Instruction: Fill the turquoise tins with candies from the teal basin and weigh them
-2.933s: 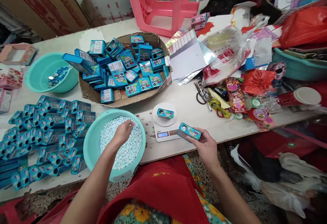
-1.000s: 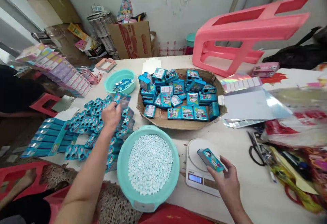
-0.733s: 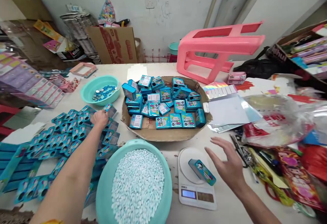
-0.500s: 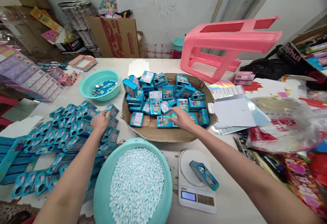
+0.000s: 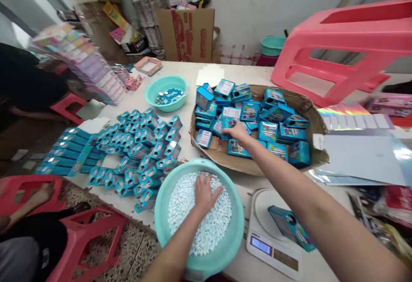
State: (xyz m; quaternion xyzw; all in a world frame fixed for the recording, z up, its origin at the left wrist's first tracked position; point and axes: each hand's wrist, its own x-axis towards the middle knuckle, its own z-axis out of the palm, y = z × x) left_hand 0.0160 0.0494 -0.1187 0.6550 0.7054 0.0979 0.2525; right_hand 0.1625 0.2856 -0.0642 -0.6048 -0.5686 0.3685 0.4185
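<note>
My left hand (image 5: 205,196) rests in the white and pale blue candies (image 5: 209,235) of a large teal basin (image 5: 237,226), its thumb spread and some fingertips sunk among the pieces. My right hand (image 5: 237,131) grips a small blue box (image 5: 228,124) over the cut-down carton (image 5: 219,158), which holds several like boxes. On the white scale (image 5: 254,230), right of the basin, one blue box (image 5: 291,226) lies tilted. Rows of blue boxes (image 5: 141,136) with round holes stand left of the basin.
A smaller teal bowl (image 5: 151,101) holds blue and silver discs. A pink stool (image 5: 299,46) lies on the table at the back right, beside silvery sheets (image 5: 360,149). Other people sit at the left; one hand (image 5: 43,194) shows near a red stool (image 5: 19,183).
My left hand has moved from the rows of boxes into the candies. My right hand has taken hold of a box in the carton. The view has swung left.
</note>
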